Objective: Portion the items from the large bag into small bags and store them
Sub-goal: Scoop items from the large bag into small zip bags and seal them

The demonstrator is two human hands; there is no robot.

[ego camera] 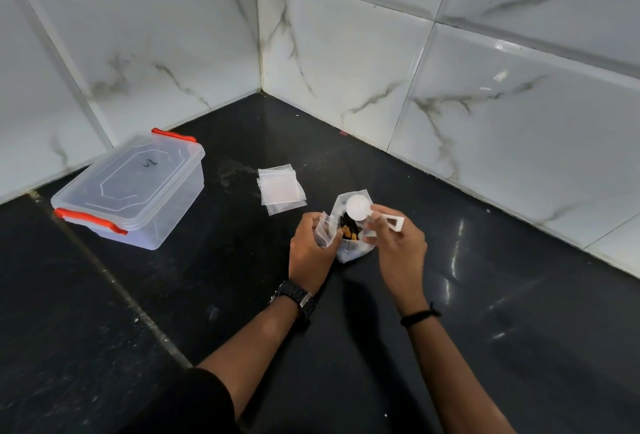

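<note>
- The left hand (311, 246) is curled around a small clear bag (325, 233), holding it upright with its mouth up, right against the side of the large bag (351, 243).
- The large bag stands open on the black countertop (450, 295), between the two hands; dark and orange-yellow pieces (348, 228) show inside it (too small to say what they are).
- The right hand (398, 246) pinches the handle of a white plastic scoop (360, 208) between thumb and fingers; the round bowl of the scoop sits over the mouth of the large bag, tilted toward the camera.
- Just behind the large bag, a stack of empty small bags (281, 189) lies flat on the countertop, slightly fanned.
- Well off to the left, near the wall, a clear storage box (133, 191) sits with its lid on and an orange-red clip at each end; a dark scribble marks the lid (I cannot read it).
- A black watch (294, 296) is on the left wrist and a thin black band (419, 317) on the right.
- White marbled tiles (346, 52) meet in a corner behind the countertop.
</note>
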